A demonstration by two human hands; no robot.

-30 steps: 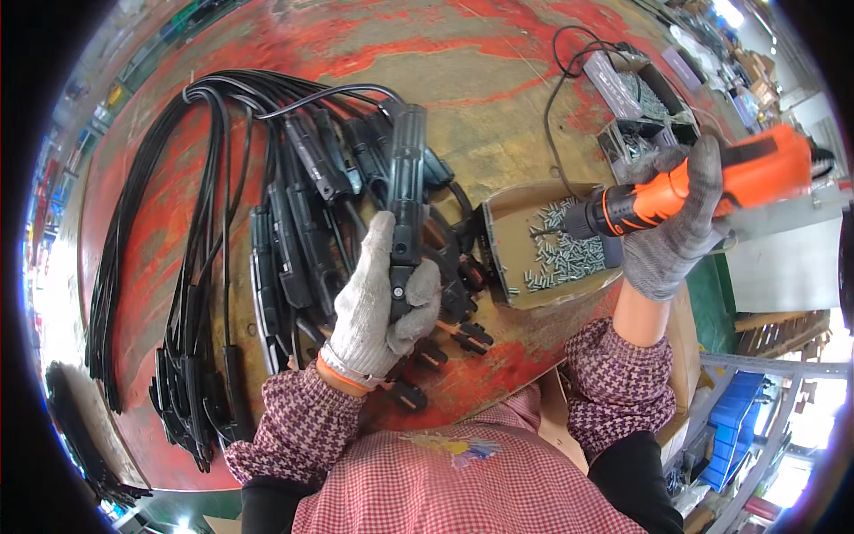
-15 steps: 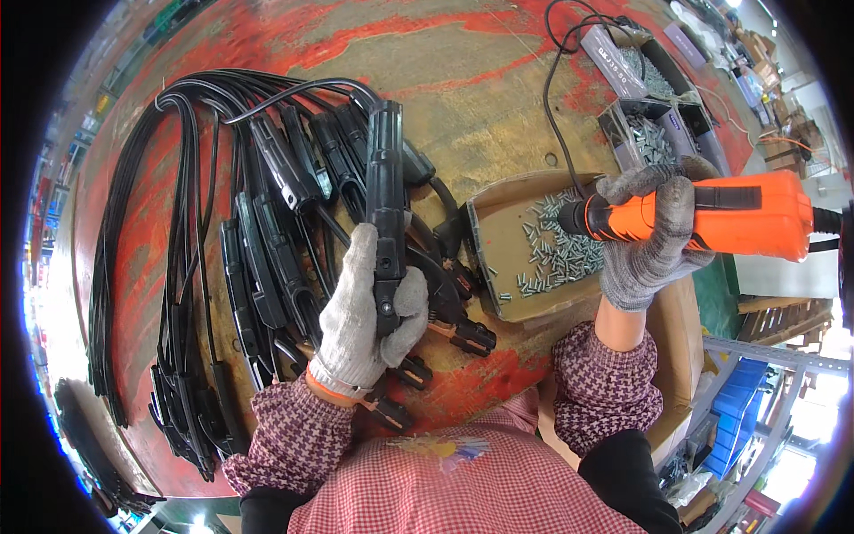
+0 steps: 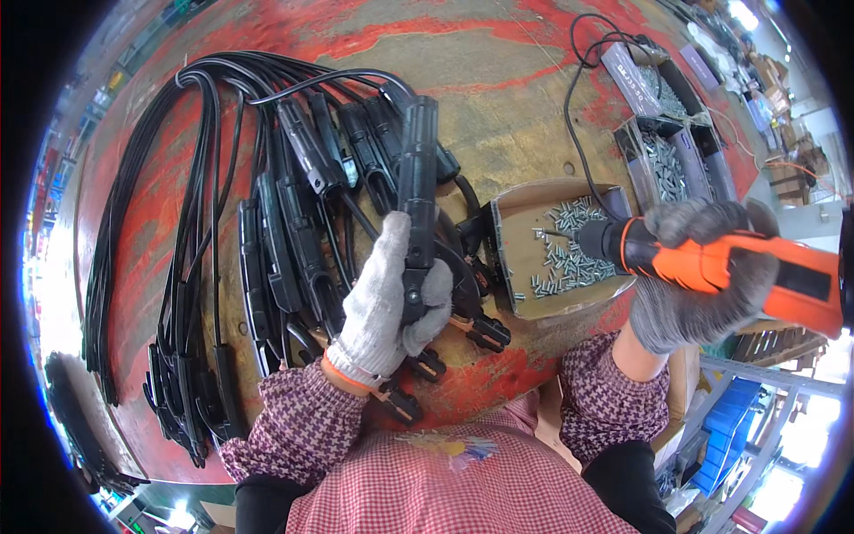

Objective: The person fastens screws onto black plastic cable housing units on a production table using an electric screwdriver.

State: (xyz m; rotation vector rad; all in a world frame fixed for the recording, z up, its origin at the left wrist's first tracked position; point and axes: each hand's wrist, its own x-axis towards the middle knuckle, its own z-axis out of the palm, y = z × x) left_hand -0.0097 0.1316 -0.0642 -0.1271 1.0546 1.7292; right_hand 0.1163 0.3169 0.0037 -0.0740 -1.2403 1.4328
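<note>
My left hand (image 3: 378, 307), in a pale knit glove, is closed round the lower end of a long black plastic clamp handle (image 3: 417, 160) that points away from me. A screw head shows near its thumb. My right hand (image 3: 680, 311), in a grey glove, grips an orange electric screwdriver (image 3: 692, 269). Its black nose lies over the small silver screws (image 3: 574, 267), with a thin bit reaching left among them. These screws lie in a shallow cardboard tray (image 3: 560, 309). More black clamp handles (image 3: 307, 236) with cables lie left of the held one.
Two purple-and-white boxes of screws (image 3: 665, 169) stand at the far right, with a thin black cord (image 3: 569, 116) beside them. Bundled black cables (image 3: 116, 240) arch across the left of the worn red table (image 3: 498, 125). A blue bin (image 3: 729, 427) sits on a rack at lower right.
The screwdriver's rear end has swung toward me, while its nose stays over the screws. My left hand still holds the clamp handle. The whole view has shifted slightly.
</note>
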